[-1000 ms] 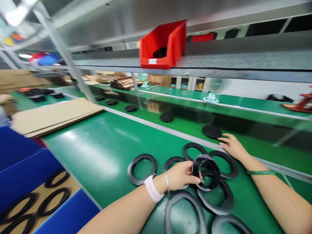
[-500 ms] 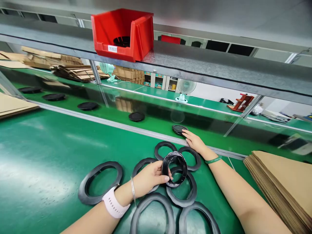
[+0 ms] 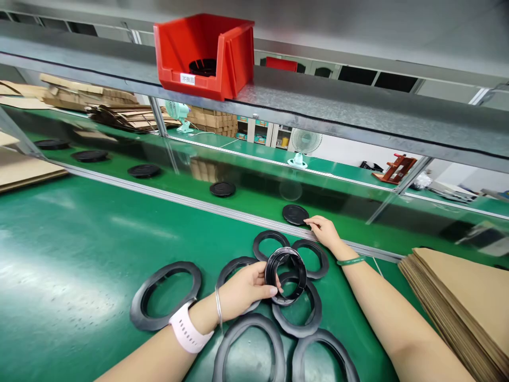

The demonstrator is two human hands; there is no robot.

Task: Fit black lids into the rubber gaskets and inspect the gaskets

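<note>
While left hand grips ring above gaskets | right hand fingers loose, flat beside disc.

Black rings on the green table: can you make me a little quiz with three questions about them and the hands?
1. True or false: the left hand holds up a shiny black ring.
2. Which is nearest the right hand? A) the red bin B) a black disc on the belt C) the cardboard stack
3. Fill in: the flat black rings lie on a ____ table.

Key:
1. True; it is pinched at its rim, above the flat rings.
2. B; the fingertips are just beside the disc, at the metal rail.
3. Green.
</note>
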